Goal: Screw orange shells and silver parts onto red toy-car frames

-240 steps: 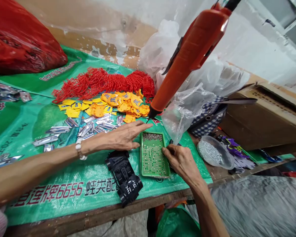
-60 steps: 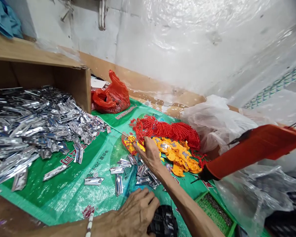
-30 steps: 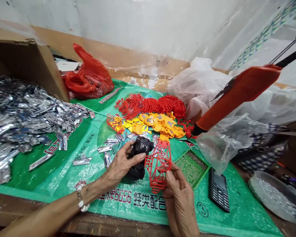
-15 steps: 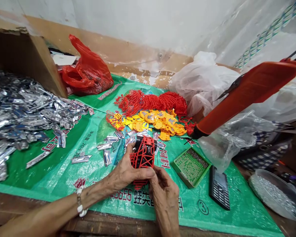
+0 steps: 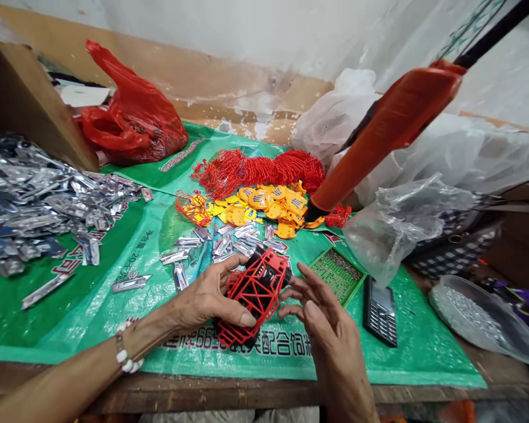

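My left hand [image 5: 211, 299] is closed around a toy car [image 5: 260, 288] with a red lattice frame over a black body, thumb across its near side. The car is tilted above the green sheet. Just right of it, my right hand [image 5: 328, 320] has its fingers apart and holds nothing. Behind the car lie small silvery strips [image 5: 242, 238], a heap of yellow-orange plastic pieces [image 5: 273, 202] and a pile of red lattice frames [image 5: 264, 170]. An orange electric screwdriver [image 5: 383, 135] hangs slanting down, its black tip over the yellow-orange pieces.
A green tray [image 5: 335, 273] of tiny metal parts stands at right beside a black keypad phone [image 5: 379, 311]. Farther right is a clear bowl [image 5: 480, 317]. A large silvery heap [image 5: 48, 200] spills from a cardboard box [image 5: 39, 100] at left, near a red plastic bag [image 5: 132, 117].
My right hand has come off the car and opened to its right. The car has turned and tilted in my left hand. The view has shifted, moving surroundings leftward.
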### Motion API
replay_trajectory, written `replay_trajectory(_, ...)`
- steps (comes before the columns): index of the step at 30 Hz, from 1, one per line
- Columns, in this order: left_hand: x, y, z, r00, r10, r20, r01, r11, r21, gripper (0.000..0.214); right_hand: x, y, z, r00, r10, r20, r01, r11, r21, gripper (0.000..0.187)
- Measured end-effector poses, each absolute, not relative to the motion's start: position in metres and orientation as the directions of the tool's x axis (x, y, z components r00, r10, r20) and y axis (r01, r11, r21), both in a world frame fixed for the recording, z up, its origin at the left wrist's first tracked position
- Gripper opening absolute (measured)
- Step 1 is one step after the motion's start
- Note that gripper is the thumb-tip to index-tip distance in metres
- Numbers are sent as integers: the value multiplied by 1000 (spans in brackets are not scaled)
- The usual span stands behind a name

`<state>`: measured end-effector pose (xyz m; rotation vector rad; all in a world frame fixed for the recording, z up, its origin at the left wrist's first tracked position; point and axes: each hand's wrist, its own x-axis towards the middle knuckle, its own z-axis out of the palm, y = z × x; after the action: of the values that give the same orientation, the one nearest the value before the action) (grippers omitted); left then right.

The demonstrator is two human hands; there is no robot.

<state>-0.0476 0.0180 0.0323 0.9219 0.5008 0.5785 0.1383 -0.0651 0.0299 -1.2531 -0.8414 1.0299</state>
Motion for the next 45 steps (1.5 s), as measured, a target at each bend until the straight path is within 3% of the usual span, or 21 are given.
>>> replay_trajectory(3, -48, 16, 34, 814, 526, -248, -39, 476, 879, 72, 139, -60, 39, 302, 945, -126, -156, -81, -984, 52)
replay_trajectory(7, -47, 15, 37, 815, 520, -258, 158, 229, 960, 64, 133, -60, 38, 233, 947, -221, -235, -166, -958, 33)
replay_trajectory(9, -46, 17, 36, 794, 583, -172, 219, -11, 976, 70, 131, -63, 33, 301, 918, -258, -304, -164, -939, 37)
replay_trajectory(12, -45, 18, 28, 744, 658, 119, 230, -419, 878, 77, 129, -66, 25, 403, 860, -314, -342, -177, -923, 44)
replay_trajectory(16, -43, 16, 17, 766, 545, 341, 173, -686, 707, 60, 127, -65, 19, 460, 820, -341, -315, -208, -926, 47)
replay_trajectory(20, -41, 16, 12, 750, 569, 336, 191, -674, 714, 40, 131, -66, 20, 462, 824, -329, -160, -288, -944, 49)
replay_trajectory(22, -41, 17, 11, 750, 580, 317, 197, -653, 731, 42, 136, -68, 22, 471, 845, -254, 107, -340, -934, 52)
replay_trajectory(25, -40, 19, 12, 765, 571, 298, 224, -669, 708, 43, 145, -75, 25, 475, 879, -48, 524, -326, -787, 48)
replay_trajectory(30, -37, 19, 12, 783, 568, 253, 288, -692, 662, 37, 144, -81, 24, 229, 882, 412, 787, 81, -611, 19)
replay_trajectory(32, -36, 18, 10, 794, 546, 267, 274, -713, 645, 39, 145, -79, 22, 77, 873, 482, 813, 225, -537, 18)
replay_trajectory(35, -36, 16, 6, 792, 520, 320, 270, -769, 580, 48, 156, -71, 27, -69, 914, 400, 751, 312, -583, 16)
replay_trajectory(38, -34, 12, 4, 794, 536, 286, 307, -760, 573, 45, 170, -54, 39, -216, 953, 213, 693, 304, -654, 11)
replay_trajectory(40, -33, 11, 6, 788, 560, 254, 326, -731, 600, 42, 176, -35, 44, -265, 960, 92, 798, 272, -537, 18)
replay_trajectory(42, -32, 10, 9, 783, 572, 244, 323, -709, 628, 42, 179, -9, 42, -198, 979, 41, 940, 202, -276, 19)
replay_trajectory(45, -32, 11, 16, 784, 575, 232, 305, -684, 663, 40, 183, 33, 28, -82, 996, 38, 995, 84, -58, 50)
